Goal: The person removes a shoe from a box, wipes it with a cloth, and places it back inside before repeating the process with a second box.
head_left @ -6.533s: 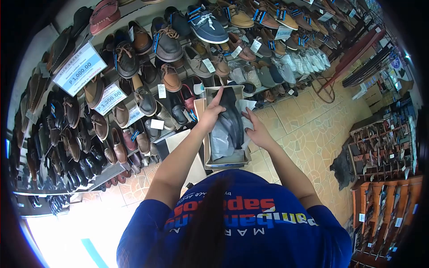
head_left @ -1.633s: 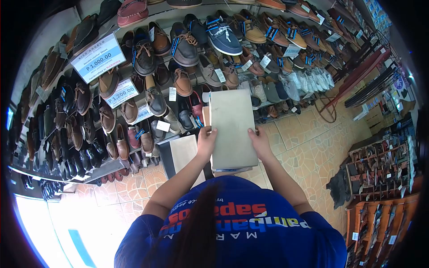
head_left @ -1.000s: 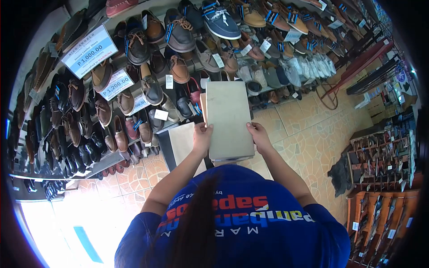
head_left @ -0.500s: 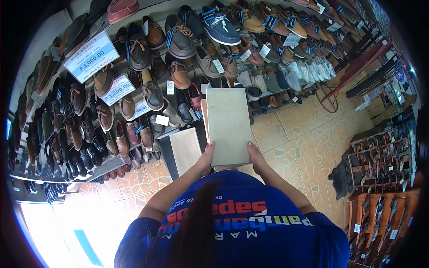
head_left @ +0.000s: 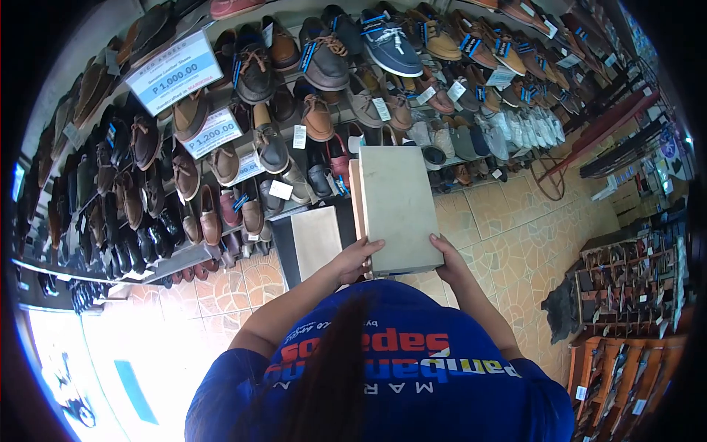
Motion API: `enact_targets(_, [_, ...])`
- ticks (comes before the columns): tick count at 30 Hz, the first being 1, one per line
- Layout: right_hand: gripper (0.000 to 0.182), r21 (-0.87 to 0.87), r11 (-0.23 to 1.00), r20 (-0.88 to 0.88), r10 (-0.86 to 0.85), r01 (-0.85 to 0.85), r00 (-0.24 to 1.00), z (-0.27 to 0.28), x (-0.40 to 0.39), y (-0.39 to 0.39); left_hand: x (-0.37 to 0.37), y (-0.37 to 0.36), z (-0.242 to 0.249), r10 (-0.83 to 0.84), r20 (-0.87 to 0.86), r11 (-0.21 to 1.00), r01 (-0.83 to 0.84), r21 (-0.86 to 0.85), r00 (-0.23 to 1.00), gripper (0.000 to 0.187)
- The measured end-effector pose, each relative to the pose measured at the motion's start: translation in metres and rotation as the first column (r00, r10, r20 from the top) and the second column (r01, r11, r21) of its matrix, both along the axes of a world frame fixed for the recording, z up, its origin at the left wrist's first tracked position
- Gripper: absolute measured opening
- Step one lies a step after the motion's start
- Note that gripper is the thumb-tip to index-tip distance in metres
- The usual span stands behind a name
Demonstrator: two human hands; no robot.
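Observation:
A pale cream shoebox (head_left: pixel 401 202) is held in front of my body, its long side pointing away from me. My left hand (head_left: pixel 359 258) grips its near left corner, thumb lying over the top face. At the near right corner, my right hand (head_left: pixel 451 259) presses against the side with its thumb at the edge. A tan cardboard edge (head_left: pixel 357 195) shows along the box's left side, partly hidden beneath it. Left of the hands, lower down, lies a beige flat panel (head_left: pixel 317 239) on something black.
Shelves of shoes run along the far and left sides, with price signs such as a white and blue card (head_left: pixel 173 72). Tiled floor (head_left: pixel 508 221) spreads to the right. A wooden rack (head_left: pixel 626 383) stands at the lower right, and belts (head_left: pixel 626 158) hang at the right.
The view has shifted, and the shoebox with both hands now appears further right. My left thumb has moved further onto the top face. Both hands still hold the box.

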State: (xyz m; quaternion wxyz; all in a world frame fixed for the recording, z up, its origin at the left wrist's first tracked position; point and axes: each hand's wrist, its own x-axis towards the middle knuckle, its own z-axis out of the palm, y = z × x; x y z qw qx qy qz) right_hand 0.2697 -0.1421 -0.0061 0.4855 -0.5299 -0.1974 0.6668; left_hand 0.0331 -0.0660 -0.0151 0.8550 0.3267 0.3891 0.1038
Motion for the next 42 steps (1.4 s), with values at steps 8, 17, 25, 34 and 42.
enact_targets(8, [0.054,0.034,0.999,0.13,-0.043,0.039,0.991,-0.008,-0.024,0.0,-0.069,0.024,-0.126,0.48,-0.21,0.843,-0.382,0.378,0.852,0.042])
enact_targets(17, [0.057,-0.049,0.993,0.176,-0.095,0.106,0.98,-0.001,-0.03,0.0,-0.174,-0.024,-0.272,0.269,-0.792,0.96,-0.223,0.171,0.548,0.07])
enact_targets(25, [0.058,-0.072,0.991,0.187,-0.097,0.112,0.978,-0.001,-0.029,0.0,-0.142,-0.039,-0.273,0.24,-0.648,0.97,-0.196,0.142,0.722,0.046])
enact_targets(34, [0.061,-0.031,0.987,0.13,-0.15,0.156,0.98,0.0,-0.024,0.004,-0.184,0.017,-0.154,0.345,-0.192,0.895,-0.383,-0.226,0.919,0.034])
enact_targets(42, [0.07,0.167,0.961,0.979,-0.135,-0.219,0.155,0.013,-0.045,0.015,-0.213,0.017,-0.08,0.491,0.031,0.793,-0.433,-0.428,0.87,0.026])
